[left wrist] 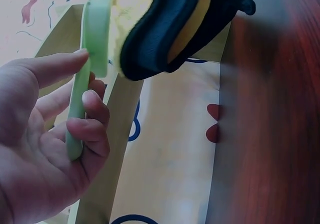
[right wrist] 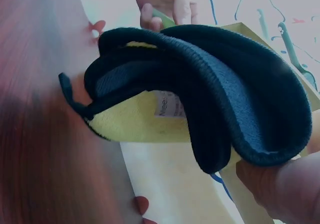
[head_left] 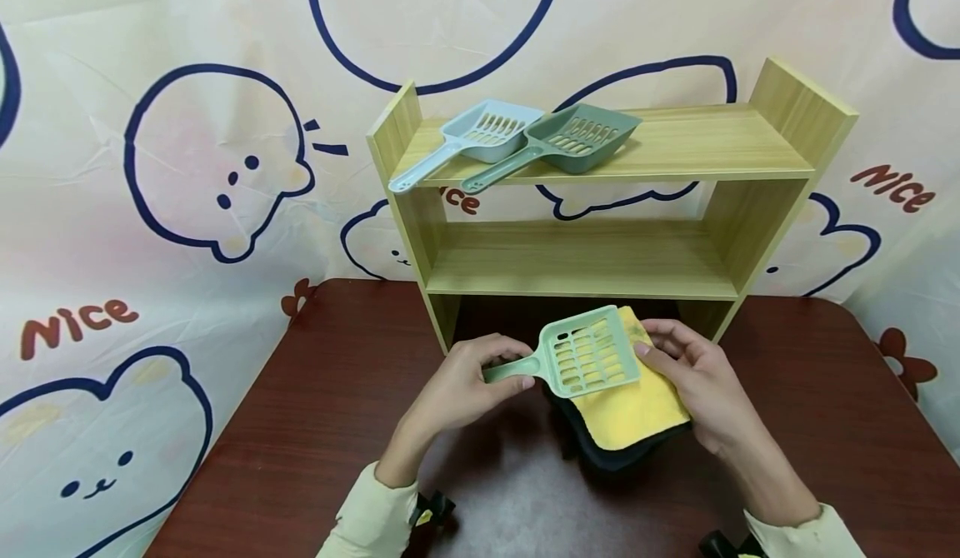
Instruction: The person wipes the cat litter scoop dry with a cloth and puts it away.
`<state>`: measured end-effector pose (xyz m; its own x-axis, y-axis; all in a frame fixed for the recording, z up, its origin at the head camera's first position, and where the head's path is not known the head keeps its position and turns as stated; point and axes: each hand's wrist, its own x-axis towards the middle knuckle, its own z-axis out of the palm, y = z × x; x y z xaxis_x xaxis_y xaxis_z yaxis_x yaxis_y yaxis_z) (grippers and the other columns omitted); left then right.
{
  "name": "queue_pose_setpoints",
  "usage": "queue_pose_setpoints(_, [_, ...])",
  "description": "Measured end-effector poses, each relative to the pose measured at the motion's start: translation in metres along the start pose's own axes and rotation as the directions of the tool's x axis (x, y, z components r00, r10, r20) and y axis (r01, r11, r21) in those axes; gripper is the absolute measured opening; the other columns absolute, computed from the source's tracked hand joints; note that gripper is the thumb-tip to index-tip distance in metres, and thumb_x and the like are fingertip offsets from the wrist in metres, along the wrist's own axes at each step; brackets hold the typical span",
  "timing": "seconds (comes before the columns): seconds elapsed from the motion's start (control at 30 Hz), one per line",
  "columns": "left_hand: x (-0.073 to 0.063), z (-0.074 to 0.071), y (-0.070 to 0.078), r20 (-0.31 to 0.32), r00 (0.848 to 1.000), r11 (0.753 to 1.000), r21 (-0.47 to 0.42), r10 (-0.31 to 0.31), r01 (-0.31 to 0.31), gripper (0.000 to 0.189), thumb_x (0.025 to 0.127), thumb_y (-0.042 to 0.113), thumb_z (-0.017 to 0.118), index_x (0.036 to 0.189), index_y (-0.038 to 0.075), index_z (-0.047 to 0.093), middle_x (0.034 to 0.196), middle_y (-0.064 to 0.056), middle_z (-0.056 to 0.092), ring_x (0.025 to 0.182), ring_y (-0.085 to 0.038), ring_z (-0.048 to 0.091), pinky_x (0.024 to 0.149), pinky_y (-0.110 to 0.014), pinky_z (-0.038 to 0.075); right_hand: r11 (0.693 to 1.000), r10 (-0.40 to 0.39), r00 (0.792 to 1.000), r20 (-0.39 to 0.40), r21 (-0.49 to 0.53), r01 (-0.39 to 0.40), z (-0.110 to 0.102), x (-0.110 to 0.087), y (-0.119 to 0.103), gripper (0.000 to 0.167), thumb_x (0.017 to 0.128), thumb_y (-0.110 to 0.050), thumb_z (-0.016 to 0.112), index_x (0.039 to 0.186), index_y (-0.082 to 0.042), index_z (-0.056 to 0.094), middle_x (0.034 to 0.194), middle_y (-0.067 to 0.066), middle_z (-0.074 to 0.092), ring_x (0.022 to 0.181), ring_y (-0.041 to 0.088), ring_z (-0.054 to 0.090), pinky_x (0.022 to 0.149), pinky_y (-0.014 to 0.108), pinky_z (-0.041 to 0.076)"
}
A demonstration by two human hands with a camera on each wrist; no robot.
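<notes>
My left hand (head_left: 465, 383) grips the handle of a light green litter scoop (head_left: 550, 364), thumb on one side and fingers curled round the other, as the left wrist view shows. A folded cleaning cloth (head_left: 633, 416), yellow on one face and dark on the other, is pinched at its edge by my right hand (head_left: 701, 383). The scoop's slotted pan overlaps the yellow face in the head view. From the right wrist, the cloth (right wrist: 225, 94) hangs in thick folds with a white label and a small loop. Part of the right hand is hidden behind it there.
A wooden shelf unit (head_left: 585, 258) stands at the back of the dark red table (head_left: 300, 458). On its top board lie a light blue litter scoop (head_left: 491, 151) and a dark green litter scoop (head_left: 577, 161), handles jutting over the front edge. A cartoon-printed sheet (head_left: 225, 308) hangs behind.
</notes>
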<state>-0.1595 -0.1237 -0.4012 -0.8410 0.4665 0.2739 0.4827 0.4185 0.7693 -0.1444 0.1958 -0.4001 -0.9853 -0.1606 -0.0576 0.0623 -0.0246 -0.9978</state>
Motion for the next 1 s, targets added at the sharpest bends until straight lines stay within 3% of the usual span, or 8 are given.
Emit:
queue_pose_setpoints(0.47, [0.0, 0.008, 0.004, 0.001, 1.0, 0.998, -0.064, 0.014, -0.014, 0.026, 0.096, 0.013, 0.082, 0.121, 0.012, 0.078, 0.116, 0.0, 0.077, 0.099, -0.01, 0.068, 0.086, -0.027, 0.057, 0.994, -0.073, 0.99, 0.12, 0.089, 0.063, 0.011, 0.0, 0.01, 0.025, 0.113, -0.02, 0.058, 0.137, -0.015, 0.06, 0.115, -0.003, 0.075, 0.084, 0.014, 0.077, 0.066, 0.031, 0.063])
queue_pose_setpoints(0.7, [0.0, 0.005, 0.003, 0.003, 1.0, 0.999, -0.042, 0.006, -0.005, 0.024, 0.096, 0.015, 0.082, 0.12, 0.015, 0.078, 0.113, 0.002, 0.077, 0.093, -0.009, 0.065, 0.081, -0.025, 0.056, 0.992, -0.084, 0.992, 0.099, 0.098, 0.074, 0.008, -0.001, 0.007, 0.024, 0.112, -0.016, 0.059, 0.135, -0.017, 0.062, 0.112, -0.002, 0.073, 0.086, 0.014, 0.076, 0.067, 0.029, 0.063])
queue_pose_setpoints(1.0, [-0.002, -0.006, 0.002, -0.001, 1.0, 1.0, 0.007, 0.015, -0.015, 0.023, 0.095, 0.018, 0.083, 0.118, 0.017, 0.079, 0.106, 0.004, 0.075, 0.086, -0.012, 0.063, 0.075, -0.025, 0.053, 0.994, -0.035, 0.998, 0.045, 0.109, 0.03, 0.0, -0.003, -0.001, 0.025, 0.109, -0.015, 0.064, 0.134, -0.019, 0.063, 0.111, -0.003, 0.074, 0.085, 0.017, 0.078, 0.065, 0.036, 0.064])
